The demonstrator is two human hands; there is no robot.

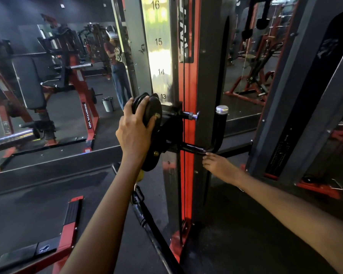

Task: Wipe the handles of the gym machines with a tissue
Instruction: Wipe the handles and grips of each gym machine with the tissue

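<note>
left hand [136,133]: fingers curled round the black round pulley housing [150,117] on the cable machine's sliding carriage, thumb on its near face, palm against the rim.
right hand [219,168]: reaches in low from the right, fingertips touching the underside of the black bent-steel adjustment handle [201,149]; fingers partly folded, whether they hold anything I cannot tell.
tissue: not visible in either hand (may be tucked under the right palm, cannot tell).
handle: horizontal bar runs right from the carriage, then bends up into a black grip with a silver end cap [221,109].
column: polished steel upright with stamped numbers 13–16 [160,56], just behind the pulley; red-and-black frame post [188,95] right beside it.
pin: chrome pull-knob [192,116] sticks out of the carriage between pulley and upright grip, above the handle bar.
in the way: black cable attachment bar [147,220] hangs from a carabiner below the pulley, slanting between the two forearms.
left side: wall mirror showing the person's reflection [115,64], red-framed benches [67,89], a small grey bin [108,103].
right side: dark grey weight-stack shroud [297,115], close beside the right forearm.
</note>
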